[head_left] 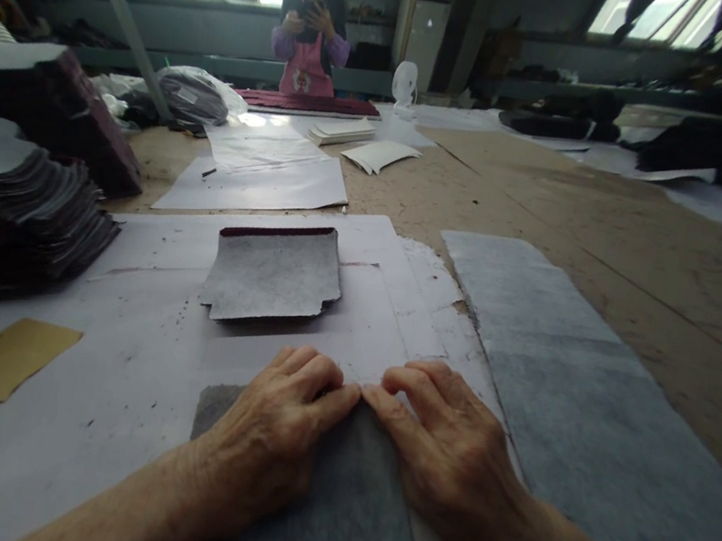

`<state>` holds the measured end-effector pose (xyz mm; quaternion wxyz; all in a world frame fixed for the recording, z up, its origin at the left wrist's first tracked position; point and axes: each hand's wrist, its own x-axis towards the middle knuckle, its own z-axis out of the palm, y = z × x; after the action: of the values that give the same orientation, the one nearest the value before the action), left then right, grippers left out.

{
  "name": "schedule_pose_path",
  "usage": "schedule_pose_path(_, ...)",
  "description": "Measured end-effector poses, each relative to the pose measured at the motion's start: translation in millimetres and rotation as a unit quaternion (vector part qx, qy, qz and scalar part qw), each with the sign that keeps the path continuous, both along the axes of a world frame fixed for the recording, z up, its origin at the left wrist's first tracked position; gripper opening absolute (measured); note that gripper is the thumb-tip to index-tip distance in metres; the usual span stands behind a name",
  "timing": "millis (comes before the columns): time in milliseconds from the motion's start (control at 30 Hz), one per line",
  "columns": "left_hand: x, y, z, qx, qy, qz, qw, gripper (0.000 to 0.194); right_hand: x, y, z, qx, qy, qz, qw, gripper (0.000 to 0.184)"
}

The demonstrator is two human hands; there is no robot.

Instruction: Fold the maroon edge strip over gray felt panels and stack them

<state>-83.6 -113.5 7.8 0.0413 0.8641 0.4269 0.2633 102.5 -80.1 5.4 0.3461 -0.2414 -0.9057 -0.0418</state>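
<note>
In front of me lies a grey sheet of felt-like material [354, 519], its far edge under both hands. My left hand [280, 423] is closed, with curled fingers and the thumb pressed at that edge. Closed in the same way, my right hand [447, 456] pinches the edge from the other side, and the two thumb tips almost meet. The fingertips are partly hidden behind the knuckles. Just beyond the hands lies a smaller grey piece [277, 275] with notched corners and a dark red strip along its far edge.
Stacked dark pieces [23, 223] stand at the left, near a tan card [4, 358]. A long grey sheet [588, 401] lies at the right. White paper [126, 388] covers part of the table. Across it stands a person in a pink apron [308, 68], near a small white fan [403, 88].
</note>
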Motion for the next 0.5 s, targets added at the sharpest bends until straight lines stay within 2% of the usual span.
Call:
schedule_pose_path(167, -2.0, 0.5, -5.1, 0.016, -0.023, -0.015, 0.999, 0.037, 10.7, -9.8, 3.0, -0.021, 0.021, -0.061, 0.998, 0.021)
schedule_pose_path(333, -2.9, -0.3, -5.7, 0.012, 0.006, -0.018, 1.000, 0.038, 17.0, -19.4, -1.0, -0.033, -0.018, -0.047, 0.998, 0.030)
schedule_pose_path(500, -0.6, -2.0, -4.6, 0.020, 0.056, -0.023, 0.998, 0.034, 15.8, -20.4, -5.3, -0.045, -0.027, -0.056, 0.997, 0.029)
